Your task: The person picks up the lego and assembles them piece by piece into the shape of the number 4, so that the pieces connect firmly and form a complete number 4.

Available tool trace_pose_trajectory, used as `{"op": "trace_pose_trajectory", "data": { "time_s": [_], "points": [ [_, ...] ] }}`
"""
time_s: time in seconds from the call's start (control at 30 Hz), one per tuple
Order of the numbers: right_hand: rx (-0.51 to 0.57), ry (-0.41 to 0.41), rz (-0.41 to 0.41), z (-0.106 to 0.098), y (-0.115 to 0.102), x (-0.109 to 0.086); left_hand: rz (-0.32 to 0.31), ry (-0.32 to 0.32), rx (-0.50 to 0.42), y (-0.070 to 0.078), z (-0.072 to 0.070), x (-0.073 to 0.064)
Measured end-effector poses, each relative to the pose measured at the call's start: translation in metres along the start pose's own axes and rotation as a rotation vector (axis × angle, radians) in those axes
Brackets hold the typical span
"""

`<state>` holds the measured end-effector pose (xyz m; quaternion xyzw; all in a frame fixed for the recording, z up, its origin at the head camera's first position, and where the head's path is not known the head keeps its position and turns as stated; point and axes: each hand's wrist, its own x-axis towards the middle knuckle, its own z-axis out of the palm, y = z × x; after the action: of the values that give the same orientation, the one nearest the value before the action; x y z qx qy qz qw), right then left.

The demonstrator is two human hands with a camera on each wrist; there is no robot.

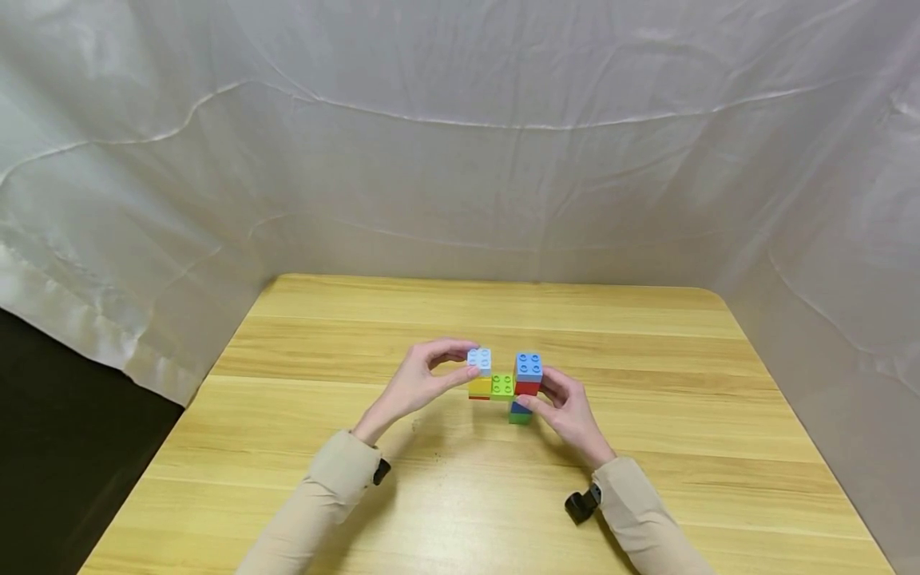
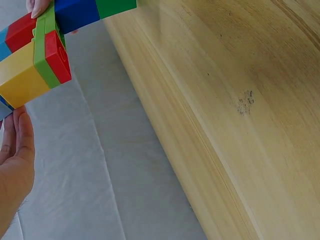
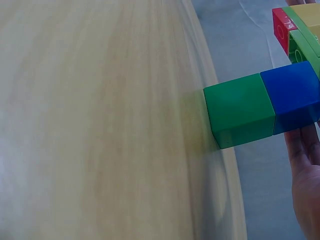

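Observation:
A joined build of toy building bricks is held between both hands over the table. Its lime green brick [image 1: 502, 387] bridges two columns. On the left side, a light blue brick [image 1: 479, 361] tops a yellow brick [image 2: 24, 73], with a small red brick [image 2: 58, 57] beneath. The right column has a blue brick [image 1: 529, 366] above a red one [image 1: 527, 388], with a dark blue brick [image 3: 291, 95] and a green brick [image 3: 240, 111] lowest. My left hand [image 1: 424, 377] pinches the light blue brick. My right hand [image 1: 571, 409] grips the right column around its middle. Whether the green brick touches the table is unclear.
The wooden table [image 1: 287, 399] stretches out around the hands. Pale cloth [image 1: 460, 176] hangs behind it and along its sides. Each sleeve carries a small black device [image 1: 584, 505] at the wrist. A dark patch [image 2: 245, 102] marks the tabletop.

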<state>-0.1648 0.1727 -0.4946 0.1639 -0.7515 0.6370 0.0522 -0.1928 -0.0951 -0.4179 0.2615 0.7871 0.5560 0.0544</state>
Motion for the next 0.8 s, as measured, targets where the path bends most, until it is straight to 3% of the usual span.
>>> {"op": "trace_pose_trajectory", "data": {
  "time_s": [0.4, 0.53, 0.8],
  "points": [
    [0.012, 0.001, 0.016, 0.0, 0.001, 0.0, -0.005, -0.056, -0.093, -0.003, 0.006, 0.0],
    [0.019, -0.002, 0.008, 0.0, 0.002, 0.0, 0.02, -0.075, -0.091, -0.008, 0.009, -0.001],
    [0.018, -0.001, 0.004, 0.0, 0.001, 0.0, 0.061, -0.043, -0.121, -0.014, 0.017, 0.0]
  ]
}}
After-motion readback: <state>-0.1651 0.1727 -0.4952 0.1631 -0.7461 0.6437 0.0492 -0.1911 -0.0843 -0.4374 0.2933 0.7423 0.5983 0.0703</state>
